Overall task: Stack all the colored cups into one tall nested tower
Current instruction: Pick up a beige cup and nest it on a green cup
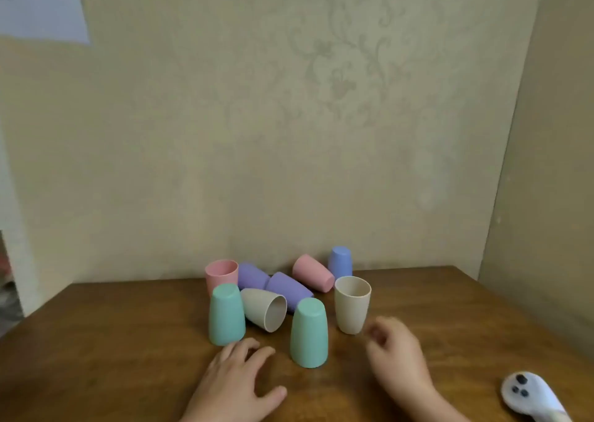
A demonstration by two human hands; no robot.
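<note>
- Cups lie scattered on the wooden table [128, 341], none nested yet, so the step in hand looks like picking a first cup to start the tower.
- Left hand [239, 380] rests palm down on the table with fingers spread, holding nothing, just in front of the left green cup [226, 314].
- Right hand [393, 351] hovers loosely curled and blurred, empty as far as can be seen, just beside the upright beige cup [352, 304].
- That cup is a sound base, I judge, since it stands mouth up and close to the right hand; the upright pink cup [221, 275] at the back does too.
- Two green cups, the left one and the near green cup [309, 333], stand mouth down and need turning over before they nest.
- Tipped beige cup [264, 309], two purple cups [252, 276] [289, 288] and the second pink cup [313, 273] lie on their sides, touching or nearly so; lifting one may set a neighbour rolling.
- Blue cup [340, 262] stands mouth down near the wall.
- Grip each by its wall, align the rims, and lower it straight.
- White object [530, 396] at the right is best left alone.
</note>
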